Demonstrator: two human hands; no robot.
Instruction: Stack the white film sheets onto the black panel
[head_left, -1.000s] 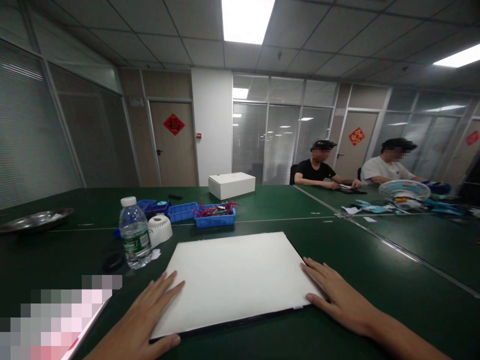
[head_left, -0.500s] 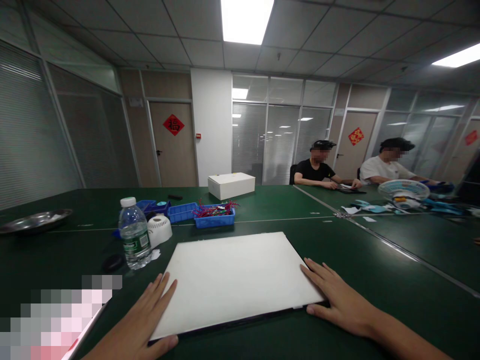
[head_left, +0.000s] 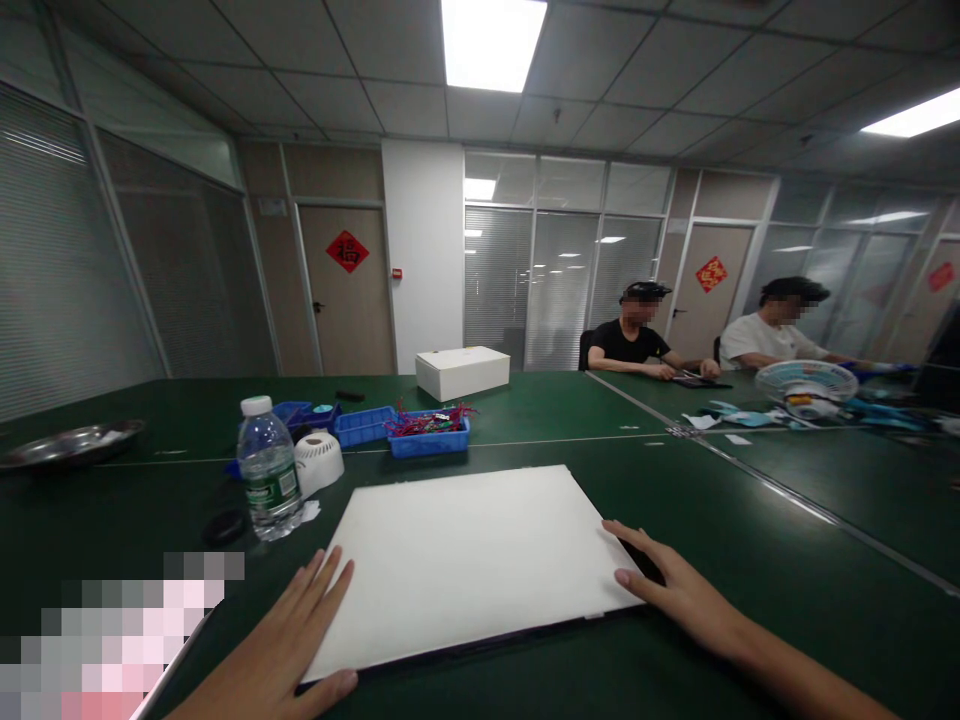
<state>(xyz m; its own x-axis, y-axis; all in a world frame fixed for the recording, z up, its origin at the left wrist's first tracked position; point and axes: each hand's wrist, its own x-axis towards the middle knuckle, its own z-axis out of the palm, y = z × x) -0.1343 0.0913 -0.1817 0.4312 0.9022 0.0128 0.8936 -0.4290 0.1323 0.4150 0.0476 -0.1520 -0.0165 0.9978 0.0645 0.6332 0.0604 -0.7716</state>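
Observation:
A flat white rectangular panel [head_left: 472,570] with a dark underside lies on the table in front of me. At its left edge, my left hand [head_left: 292,635] is open, fingers stretched over the white surface and thumb by the near left corner. My right hand [head_left: 675,585] is also open at the right edge. Its index finger and thumb rest apart on the panel's rim, while the other fingers are mostly hidden behind the hand.
Left of the panel stand a water bottle [head_left: 270,470] and a white vented device [head_left: 319,460]. Beyond are a blue tray of red wires [head_left: 429,432], a white box [head_left: 463,373] and a metal dish [head_left: 67,445]. Two people sit at the far right near a fan [head_left: 806,383].
My right thumb has shifted from the panel's near right corner up onto its top, and that hand has turned and drawn slightly together. The left hand and panel look almost unmoved.

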